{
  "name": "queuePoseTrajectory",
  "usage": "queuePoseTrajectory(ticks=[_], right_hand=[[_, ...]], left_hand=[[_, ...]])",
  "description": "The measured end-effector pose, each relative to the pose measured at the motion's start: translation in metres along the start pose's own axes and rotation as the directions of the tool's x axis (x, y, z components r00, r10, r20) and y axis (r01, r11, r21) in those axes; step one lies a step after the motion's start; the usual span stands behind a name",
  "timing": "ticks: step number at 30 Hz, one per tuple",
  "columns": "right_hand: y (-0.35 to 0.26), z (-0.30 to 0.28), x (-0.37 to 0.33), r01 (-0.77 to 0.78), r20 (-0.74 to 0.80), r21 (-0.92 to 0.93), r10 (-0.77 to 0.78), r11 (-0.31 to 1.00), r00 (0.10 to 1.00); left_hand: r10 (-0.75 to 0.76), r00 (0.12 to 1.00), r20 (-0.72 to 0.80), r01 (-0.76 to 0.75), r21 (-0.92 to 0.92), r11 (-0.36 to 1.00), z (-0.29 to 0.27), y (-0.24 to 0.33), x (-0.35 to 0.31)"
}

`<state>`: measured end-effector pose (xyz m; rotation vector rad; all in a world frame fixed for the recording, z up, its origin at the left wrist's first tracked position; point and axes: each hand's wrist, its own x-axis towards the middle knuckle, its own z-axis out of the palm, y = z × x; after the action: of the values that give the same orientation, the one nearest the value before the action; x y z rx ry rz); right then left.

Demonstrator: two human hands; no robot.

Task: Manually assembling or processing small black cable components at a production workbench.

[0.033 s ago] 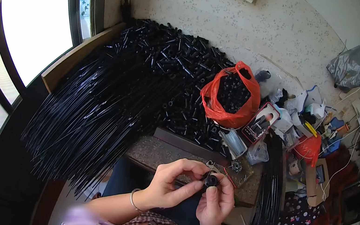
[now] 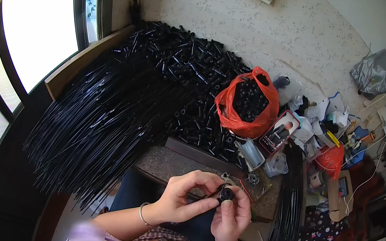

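Over the front edge of the worktable (image 2: pixel 155 165), my two hands meet around a short black tubular piece (image 2: pixel 227 194) with a round open end turned up toward me. My right hand (image 2: pixel 233 217) pinches it between thumb and fingers. My left hand (image 2: pixel 186 195), with a bangle on its wrist, is closed just left of the piece. Its thumb tip and fingertips come together on a small dark part, too hidden to name. Behind the fingers lies a small metal fitting (image 2: pixel 226 177) on the table edge.
Long thin black rods (image 2: pixel 97 120) spread over the left side. A heap of black tubular pieces (image 2: pixel 178 52) lies behind a dark metal bar (image 2: pixel 202 156). A red plastic bag (image 2: pixel 225 108) holds more black parts. Beside it are a phone (image 2: pixel 279 131) and clutter; another rod bundle (image 2: pixel 285 221) hangs at right.
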<state>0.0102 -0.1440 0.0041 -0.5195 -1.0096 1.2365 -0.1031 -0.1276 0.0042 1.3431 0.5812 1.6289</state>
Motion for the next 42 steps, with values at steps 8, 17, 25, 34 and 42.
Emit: queuePoseTrajectory(ticks=[8,17,25,34,42], right_hand=[[-0.004,-0.002,0.002,-0.068,0.081,0.090,0.060,0.994,0.995],[-0.009,0.000,0.003,-0.150,0.128,0.110,0.136,0.982,0.982],[-0.010,-0.008,0.004,-0.126,0.137,0.058,0.117,0.990,0.984],[-0.006,-0.011,0.006,0.004,0.038,-0.122,0.001,0.992,0.999],[-0.020,-0.021,0.018,-0.241,0.233,0.008,0.232,0.971,0.944]], left_hand=[[0.180,0.974,0.137,-0.222,0.422,0.879,-0.002,0.012,-0.003],[-0.082,0.993,0.086,0.079,0.036,0.996,-0.006,0.008,-0.007],[0.066,0.998,-0.008,-0.062,0.238,0.969,0.007,0.010,-0.016],[0.101,0.992,0.080,-0.124,0.385,0.915,0.004,0.017,-0.009],[0.181,0.969,0.169,-0.247,0.604,0.757,0.007,0.021,-0.002]])
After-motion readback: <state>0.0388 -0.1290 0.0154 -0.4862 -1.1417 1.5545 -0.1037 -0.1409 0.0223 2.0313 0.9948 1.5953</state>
